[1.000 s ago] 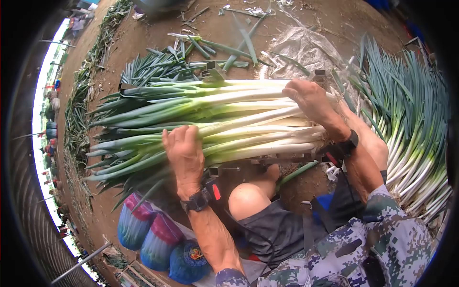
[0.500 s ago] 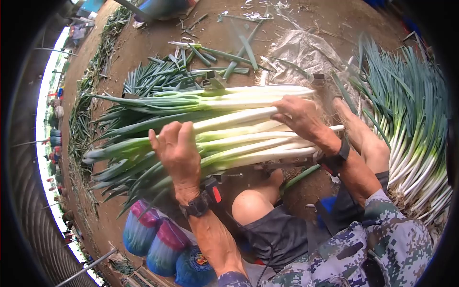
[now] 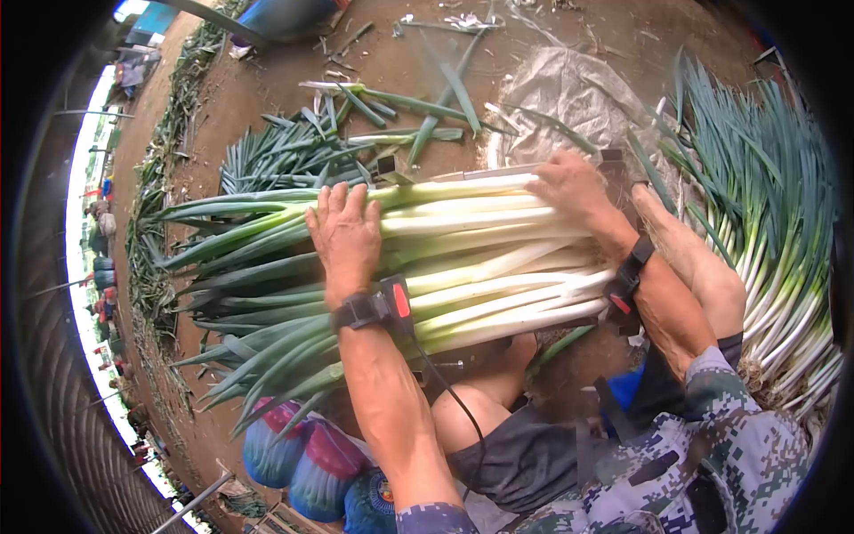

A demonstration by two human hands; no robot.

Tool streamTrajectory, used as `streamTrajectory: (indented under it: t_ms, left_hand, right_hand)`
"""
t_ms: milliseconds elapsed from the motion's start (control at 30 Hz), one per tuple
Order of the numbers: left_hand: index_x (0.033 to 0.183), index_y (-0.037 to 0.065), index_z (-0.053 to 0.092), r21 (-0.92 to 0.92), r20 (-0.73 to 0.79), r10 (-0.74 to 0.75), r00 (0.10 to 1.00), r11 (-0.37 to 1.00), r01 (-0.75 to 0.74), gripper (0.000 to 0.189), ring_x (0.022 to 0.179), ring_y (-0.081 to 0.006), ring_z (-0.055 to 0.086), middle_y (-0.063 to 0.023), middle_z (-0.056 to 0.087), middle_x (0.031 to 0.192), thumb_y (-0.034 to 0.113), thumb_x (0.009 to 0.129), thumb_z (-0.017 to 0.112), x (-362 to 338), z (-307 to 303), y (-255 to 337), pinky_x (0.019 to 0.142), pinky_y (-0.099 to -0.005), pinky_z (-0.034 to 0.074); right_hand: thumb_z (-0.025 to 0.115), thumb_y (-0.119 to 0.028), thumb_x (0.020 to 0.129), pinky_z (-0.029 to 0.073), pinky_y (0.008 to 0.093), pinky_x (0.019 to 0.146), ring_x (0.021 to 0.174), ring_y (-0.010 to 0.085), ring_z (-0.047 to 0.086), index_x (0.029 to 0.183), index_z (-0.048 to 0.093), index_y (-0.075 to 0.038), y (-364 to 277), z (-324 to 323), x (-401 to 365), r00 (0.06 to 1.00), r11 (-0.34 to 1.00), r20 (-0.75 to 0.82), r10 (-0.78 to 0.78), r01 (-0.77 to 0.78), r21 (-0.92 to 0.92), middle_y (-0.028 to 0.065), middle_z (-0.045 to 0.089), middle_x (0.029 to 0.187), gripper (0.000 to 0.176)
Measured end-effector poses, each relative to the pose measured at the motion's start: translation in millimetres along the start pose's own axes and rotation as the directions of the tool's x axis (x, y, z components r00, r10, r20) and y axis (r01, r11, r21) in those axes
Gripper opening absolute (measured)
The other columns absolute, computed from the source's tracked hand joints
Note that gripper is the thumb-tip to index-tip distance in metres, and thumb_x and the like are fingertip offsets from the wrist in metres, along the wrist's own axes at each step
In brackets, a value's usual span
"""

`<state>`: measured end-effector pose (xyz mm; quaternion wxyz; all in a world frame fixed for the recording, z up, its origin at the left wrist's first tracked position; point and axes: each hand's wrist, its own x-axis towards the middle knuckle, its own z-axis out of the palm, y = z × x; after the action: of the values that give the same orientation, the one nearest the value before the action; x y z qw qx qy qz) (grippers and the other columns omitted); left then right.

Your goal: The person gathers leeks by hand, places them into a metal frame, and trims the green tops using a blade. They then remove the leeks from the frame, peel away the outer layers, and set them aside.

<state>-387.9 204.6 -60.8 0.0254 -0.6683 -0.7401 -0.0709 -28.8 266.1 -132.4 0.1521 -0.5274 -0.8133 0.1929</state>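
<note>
Long green onions lie side by side on a low stand, white root ends right and green leaves left. My left hand rests palm down across the upper onions where white turns green, its fingers stretched out and slightly apart. At the root ends, my right hand has its fingers curled over the end of an upper onion; that hand is a little blurred. A metal bracket of the stand shows behind the onions. Most of the stand is hidden beneath them.
A large pile of green onions lies at the right. Cut leaves are heaped beyond the stand, near a pale crumpled sack. Filled bags stand at lower left. My bare knee is close below the stand.
My left hand has moved up and flattened over the upper onions, its fingers straightened. The right hand has shifted up and right toward the root ends. The onions now lie more evenly spread.
</note>
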Motion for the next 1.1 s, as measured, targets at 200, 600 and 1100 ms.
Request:
streamTrajectory:
  t_ms: [200, 600, 1100]
  left_hand:
    - [0.125, 0.018, 0.068, -0.051, 0.223, -0.126, 0.967, 0.989, 0.141, 0.039, 0.142, -0.0302, 0.041, -0.0065, 0.061, 0.138, 0.041, 0.094, 0.066, 17, 10, 4, 0.119, -0.0568, 0.02]
    - [0.127, -0.003, 0.064, -0.866, 0.151, -0.324, 0.934, 0.412, 0.283, 0.036, 0.117, -0.0181, 0.06, -0.0143, 0.067, 0.126, 0.018, 0.098, 0.069, -54, -78, 5, 0.101, -0.0306, 0.046]
    - [0.11, 0.013, 0.071, 0.075, -0.213, 0.041, 0.976, 0.997, -0.025, 0.03, 0.11, -0.0269, 0.062, -0.0048, 0.068, 0.107, 0.003, 0.082, 0.07, -146, -125, 25, 0.117, -0.0568, 0.029]
  right_hand:
    - [0.068, -0.052, 0.091, 0.046, 0.0452, 0.094, 0.104, 0.0316, 0.061, 0.101, 0.078, -0.011, 15, -11, 6, 0.987, 0.987, 0.137, 0.086, -0.103, 0.122, 0.013, 0.068, 0.099, 0.043]
    - [0.068, -0.034, 0.094, 0.054, 0.0444, 0.087, 0.1, 0.036, 0.066, 0.119, 0.065, -0.006, -49, -81, -72, 0.951, 0.941, 0.115, -0.286, 0.256, 0.221, 0.0164, 0.068, 0.111, 0.038]
    - [0.073, -0.021, 0.09, 0.052, 0.0401, 0.073, 0.082, 0.0307, 0.065, 0.114, 0.068, -0.01, -98, -42, -106, 0.967, 0.898, 0.01, -0.255, 0.233, 0.373, 0.0104, 0.066, 0.091, 0.027]
